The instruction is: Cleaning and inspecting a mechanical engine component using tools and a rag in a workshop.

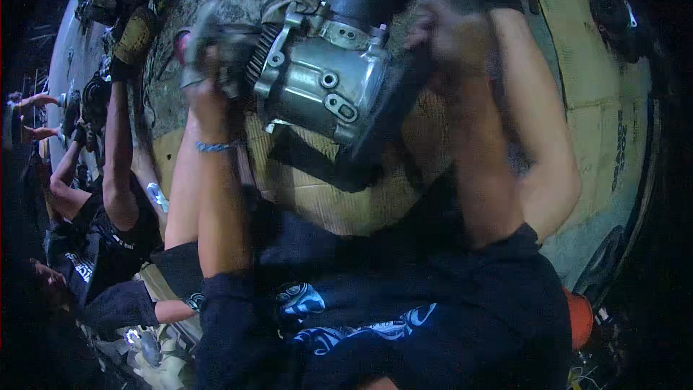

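A silver metal housing (325, 79) with gear teeth along its left end, bolt holes and a dark cylinder (354, 7) on top sits between my bare legs. My left hand (209, 79), with a blue bracelet at the wrist, is at the housing’s left side against a greyish part that is smeared by motion; I cannot make out what its fingers hold. My right hand (447, 36) is raised beside the upper right of the housing, blurred, its grip unclear. A dark shadowed area lies beneath the housing and hides its underside.
Cardboard (592, 123) lies over rough ground (173, 0). A co-worker’s arm (119, 159) and gloved hand (133, 32) are at the left, among dark parts and other people’s limbs. A dark round part (610, 14) lies upper right, a red-orange container (577, 318) lower right.
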The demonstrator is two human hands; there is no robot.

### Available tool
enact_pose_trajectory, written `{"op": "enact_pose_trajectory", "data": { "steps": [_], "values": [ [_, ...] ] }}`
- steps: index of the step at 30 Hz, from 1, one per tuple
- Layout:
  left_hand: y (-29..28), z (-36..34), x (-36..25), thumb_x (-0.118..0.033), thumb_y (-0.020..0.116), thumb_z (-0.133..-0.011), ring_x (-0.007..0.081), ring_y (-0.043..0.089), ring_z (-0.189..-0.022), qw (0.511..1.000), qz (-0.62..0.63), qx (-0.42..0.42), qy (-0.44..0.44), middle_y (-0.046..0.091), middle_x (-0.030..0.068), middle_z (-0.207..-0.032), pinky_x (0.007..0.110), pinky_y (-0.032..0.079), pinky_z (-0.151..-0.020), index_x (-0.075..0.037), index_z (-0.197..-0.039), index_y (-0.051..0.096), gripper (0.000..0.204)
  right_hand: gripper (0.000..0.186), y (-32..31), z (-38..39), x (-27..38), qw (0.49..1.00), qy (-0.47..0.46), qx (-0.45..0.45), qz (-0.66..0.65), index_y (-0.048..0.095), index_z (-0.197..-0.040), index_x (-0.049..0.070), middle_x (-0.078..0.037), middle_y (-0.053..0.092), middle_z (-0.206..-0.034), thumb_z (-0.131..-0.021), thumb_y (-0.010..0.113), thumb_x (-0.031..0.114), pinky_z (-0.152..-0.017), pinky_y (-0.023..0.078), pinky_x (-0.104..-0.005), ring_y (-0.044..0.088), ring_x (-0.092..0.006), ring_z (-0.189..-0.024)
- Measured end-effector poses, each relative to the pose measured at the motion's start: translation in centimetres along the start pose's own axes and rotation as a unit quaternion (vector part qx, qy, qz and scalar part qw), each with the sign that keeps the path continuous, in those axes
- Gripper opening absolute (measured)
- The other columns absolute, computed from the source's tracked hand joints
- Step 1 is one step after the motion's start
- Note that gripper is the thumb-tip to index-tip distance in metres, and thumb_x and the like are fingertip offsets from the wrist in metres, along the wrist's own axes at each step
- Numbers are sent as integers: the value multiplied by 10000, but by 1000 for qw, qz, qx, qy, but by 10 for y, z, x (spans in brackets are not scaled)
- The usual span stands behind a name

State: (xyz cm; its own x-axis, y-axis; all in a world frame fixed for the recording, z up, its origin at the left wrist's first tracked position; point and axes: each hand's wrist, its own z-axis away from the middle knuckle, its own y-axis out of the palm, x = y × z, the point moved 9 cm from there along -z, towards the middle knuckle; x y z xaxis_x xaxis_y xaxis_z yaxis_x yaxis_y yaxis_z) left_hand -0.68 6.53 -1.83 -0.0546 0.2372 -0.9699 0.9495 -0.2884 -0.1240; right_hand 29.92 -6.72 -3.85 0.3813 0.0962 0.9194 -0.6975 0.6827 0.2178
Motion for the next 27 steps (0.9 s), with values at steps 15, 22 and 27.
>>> {"op": "enact_pose_trajectory", "data": {
  "steps": [15, 22, 27],
  "values": [
    [112, -39, -48, -339, 753, -635, 414, 613, -919, 746, -633, 188, 84, 647, 237, -949, 478, 508, -765, -45, -1041, 604, 524, 107, -82, 37, 73, 946, -296, -131, -18, 571, -721, 8, -67, 569, -630, -799, 623, 60, -479, 442, -267, 526, -137, -507],
    [133, -41, -56, -301, 758, -664, 416, 628, -864, 688, -689, 213, 83, 654, 246, -880, 470, 522, -732, -29, -954, 599, 428, 219, -116, 51, 90, 909, -301, -223, 183, 502, -716, 70, 5, 451, -600, -907, 533, 173, -473, 401, -300, 442, -111, -493],
    [110, -14, -96, -156, 777, -683, 300, 682, -871, 869, -455, 121, 152, 686, 175, -952, 398, 537, -768, -33, -1073, 611, 441, 230, -121, 51, 96, 932, -322, -152, -61, 525, -714, 20, -32, 501, -619, -895, 560, 158, -481, 395, -314, 480, -121, -520]
  ]
}}
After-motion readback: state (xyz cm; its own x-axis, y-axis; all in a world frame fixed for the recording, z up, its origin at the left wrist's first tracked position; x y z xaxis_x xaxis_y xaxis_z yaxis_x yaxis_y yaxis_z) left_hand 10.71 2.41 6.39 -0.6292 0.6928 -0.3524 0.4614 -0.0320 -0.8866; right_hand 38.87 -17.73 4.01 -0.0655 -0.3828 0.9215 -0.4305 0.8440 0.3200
